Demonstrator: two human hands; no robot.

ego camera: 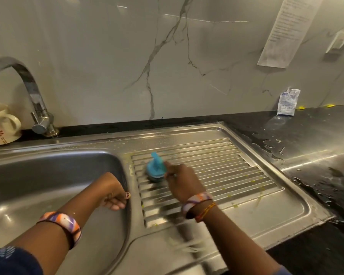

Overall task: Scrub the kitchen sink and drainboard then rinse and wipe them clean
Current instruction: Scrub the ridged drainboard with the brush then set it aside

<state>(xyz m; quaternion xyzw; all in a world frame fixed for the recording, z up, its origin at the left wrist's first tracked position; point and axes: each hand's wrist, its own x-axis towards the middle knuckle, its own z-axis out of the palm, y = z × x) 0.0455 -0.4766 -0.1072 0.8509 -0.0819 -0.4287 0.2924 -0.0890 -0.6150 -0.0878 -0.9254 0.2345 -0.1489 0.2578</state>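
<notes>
Here, blue scrubber (155, 169) on drainboard (236, 175), right hand (180, 180) fingers gripping it

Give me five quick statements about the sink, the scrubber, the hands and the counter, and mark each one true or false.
1. The right hand holds a blue scrubber on the ribbed drainboard. True.
2. The left hand is turning on the tap. False: it rests on the rim of the sink, curled over the edge, far from the tap.
3. A flowered mug stands left of the tap. True.
4. The dark counter right of the drainboard is dry. False: water lies splashed on it.
5. Water is running from the tap. False: no stream shows.
</notes>
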